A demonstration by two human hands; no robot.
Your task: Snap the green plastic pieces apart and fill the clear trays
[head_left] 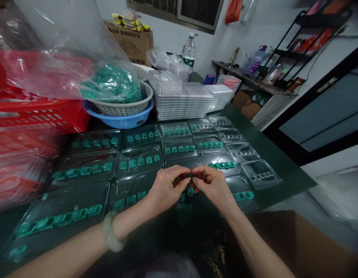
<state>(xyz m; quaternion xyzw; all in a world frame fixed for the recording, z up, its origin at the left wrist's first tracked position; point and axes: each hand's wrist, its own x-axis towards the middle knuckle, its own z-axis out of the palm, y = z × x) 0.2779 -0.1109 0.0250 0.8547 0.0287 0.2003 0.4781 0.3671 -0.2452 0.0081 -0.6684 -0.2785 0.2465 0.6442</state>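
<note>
My left hand and my right hand meet above the front of the table, thumbs and forefingers pinched together. Between the fingertips is a small dark green piece, too small to make out clearly. Just below the fingers a green translucent piece shows, and I cannot tell whether it is held or lies beneath. Clear plastic trays are laid out in rows around the hands. Many bear a line of small green translucent pieces; those in the far right column hold clear-looking ones.
Stacked clear trays stand at the back. Left of them, a bag of green pieces sits in a white basket over a blue basin. A red basket and stacked orange packs line the left. A cardboard box is at the right front.
</note>
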